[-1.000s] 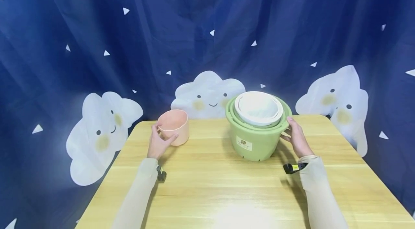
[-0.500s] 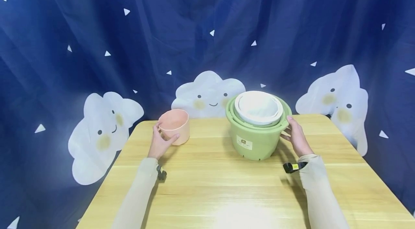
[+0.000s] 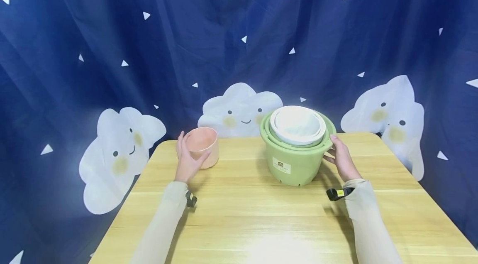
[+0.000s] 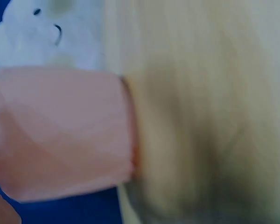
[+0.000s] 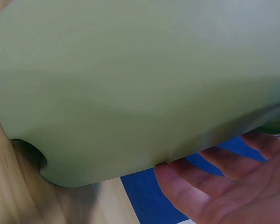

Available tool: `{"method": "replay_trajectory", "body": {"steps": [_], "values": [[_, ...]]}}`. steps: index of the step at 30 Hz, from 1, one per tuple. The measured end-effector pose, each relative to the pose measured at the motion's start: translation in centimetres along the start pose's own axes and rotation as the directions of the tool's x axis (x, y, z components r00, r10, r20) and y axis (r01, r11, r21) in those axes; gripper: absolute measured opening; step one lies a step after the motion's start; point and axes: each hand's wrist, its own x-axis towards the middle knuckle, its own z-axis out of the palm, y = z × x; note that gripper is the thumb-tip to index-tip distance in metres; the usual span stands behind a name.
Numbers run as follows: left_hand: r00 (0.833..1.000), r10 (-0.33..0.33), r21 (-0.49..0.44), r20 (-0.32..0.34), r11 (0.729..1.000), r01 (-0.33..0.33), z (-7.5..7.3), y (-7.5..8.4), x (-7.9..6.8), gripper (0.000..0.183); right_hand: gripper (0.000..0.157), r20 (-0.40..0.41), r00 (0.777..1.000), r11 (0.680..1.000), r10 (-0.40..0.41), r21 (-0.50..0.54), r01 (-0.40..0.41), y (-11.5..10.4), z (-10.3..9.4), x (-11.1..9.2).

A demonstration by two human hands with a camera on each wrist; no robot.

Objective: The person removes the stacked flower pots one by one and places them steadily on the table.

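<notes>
In the head view a pink round pot (image 3: 203, 141) stands upright near the table's far left edge. My left hand (image 3: 188, 162) is beside it, fingers extended along its left side and thumb near its front. In the left wrist view a finger (image 4: 3, 210) shows apart from the pink pot (image 4: 65, 133); the thumb is out of that view. Farther right stands a large green pot (image 3: 287, 164) with nested white pots (image 3: 298, 125) in it. My right hand (image 3: 342, 160) holds it at the rim, fingers (image 5: 182, 186) against its side.
Beneath everything is a wooden table (image 3: 239, 201). A dark blue curtain (image 3: 179, 40) with white clouds hangs right behind its far edge. The green pot carries a white label (image 3: 281, 165). Each wrist wears a small black camera.
My left hand has shifted slightly right, and its fingers have risen off the pink pot's rim. Both pots and my right hand stay in place.
</notes>
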Motion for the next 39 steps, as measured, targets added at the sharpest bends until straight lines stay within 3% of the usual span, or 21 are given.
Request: {"method": "replay_trajectory", "body": {"steps": [4,8,14,19,28,34,39], "values": [[0.996,0.086,-0.032,0.005,0.996,-0.086,0.4,2.3,0.6,0.088,0.068,-0.003,1.000,1.000,-0.005,-0.001,0.005,-0.1,-0.1,0.0],[0.992,0.113,-0.063,0.052,0.992,-0.109,1.0,4.8,1.1,0.082,0.067,-0.010,1.000,1.000,-0.001,0.000,0.001,0.0,-0.2,0.0],[0.984,0.105,-0.181,0.144,0.980,-0.078,2.5,8.3,1.7,0.073,0.067,-0.017,1.000,1.000,0.019,0.006,-0.019,-0.1,-0.3,0.0],[0.973,0.059,-0.260,0.223,0.966,0.001,4.1,11.1,2.0,0.071,0.070,-0.011,0.999,1.000,0.030,0.003,-0.030,-0.2,-0.2,0.0],[0.932,0.039,-0.213,0.360,0.976,0.042,7.0,15.4,2.4,0.074,0.072,-0.016,1.000,1.000,0.007,-0.015,-0.008,0.2,-0.2,0.1],[0.903,0.139,-0.205,0.406,0.977,-0.058,8.8,17.8,2.9,0.075,0.074,-0.012,1.000,1.000,0.009,-0.018,-0.009,0.1,-0.1,0.0],[0.853,0.195,-0.155,0.484,0.979,-0.136,10.0,19.6,2.8,0.082,0.073,-0.008,1.000,1.000,0.018,-0.021,-0.019,-0.1,0.0,-0.2]]}}
